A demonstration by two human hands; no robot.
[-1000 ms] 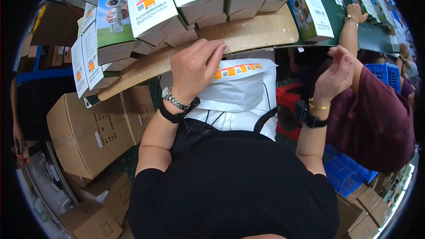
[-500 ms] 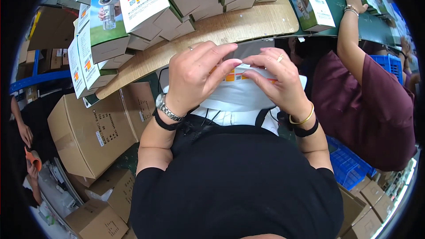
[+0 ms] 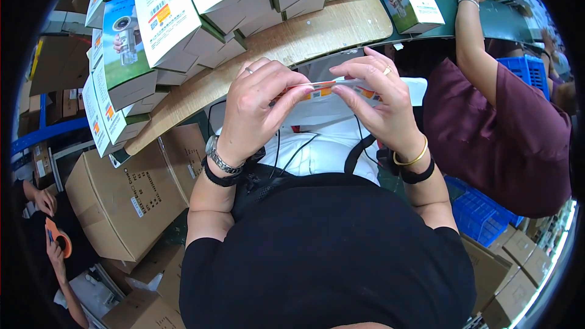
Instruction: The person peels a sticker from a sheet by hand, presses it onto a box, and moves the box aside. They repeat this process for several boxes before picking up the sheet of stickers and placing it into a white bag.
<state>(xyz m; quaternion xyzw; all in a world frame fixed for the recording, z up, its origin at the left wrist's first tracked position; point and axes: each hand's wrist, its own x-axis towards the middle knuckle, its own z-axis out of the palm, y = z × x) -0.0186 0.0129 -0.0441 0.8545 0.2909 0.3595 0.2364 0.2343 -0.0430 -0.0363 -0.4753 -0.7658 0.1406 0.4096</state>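
Note:
Just beyond my lap, my left hand (image 3: 259, 100) and my right hand (image 3: 381, 94) face each other. Between them stretches a narrow strip of labels (image 3: 321, 92), white and orange with small square codes. The thumb and fingers of my left hand pinch one end. My right thumb and forefinger hold the strip farther along, and part of it shows under the right palm. Ahead on the wooden board (image 3: 304, 36) are stacked white cartons (image 3: 167, 18) bearing similar orange labels. A carton with a picture side (image 3: 125, 49) stands at the left of the stack.
Another carton (image 3: 405, 0) lies on the green table (image 3: 451, 21). At right sits a person in a maroon top (image 3: 493, 122), beside blue crates (image 3: 475, 213). Brown boxes (image 3: 128, 192) stand at left, where another person's hand holds an orange tape dispenser (image 3: 58, 237).
My hands have moved apart, and the label strip now shows stretched between them. The whole view has shifted slightly. At left, the other person's tape dispenser has moved.

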